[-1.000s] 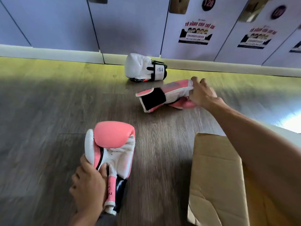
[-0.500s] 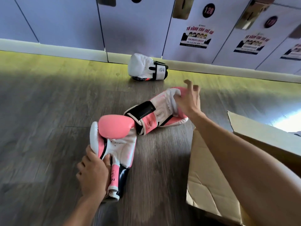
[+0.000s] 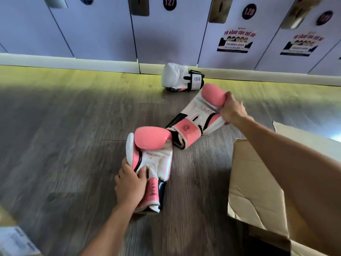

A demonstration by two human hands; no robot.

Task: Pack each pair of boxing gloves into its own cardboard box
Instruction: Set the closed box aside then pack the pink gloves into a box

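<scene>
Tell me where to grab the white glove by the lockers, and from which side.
Grip the white glove at its cuff, the narrower strapped end pointing right. Fingers can probably wrap round it, unlike the bulky padded end. Come from above on the near side, since the locker base stands close behind the glove and leaves little room there.

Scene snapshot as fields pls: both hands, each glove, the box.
left hand: grips the near pink glove at its wrist end
right hand: grips the far pink glove at its padded end
pink pair: far glove's cuff sits right by the near glove's tip
near pink glove: lying on the floor
white glove: on the floor by the lockers, untouched
cardboard box: open, to the right; inside mostly hidden by the right arm
packed: no glove visibly in the box
</scene>
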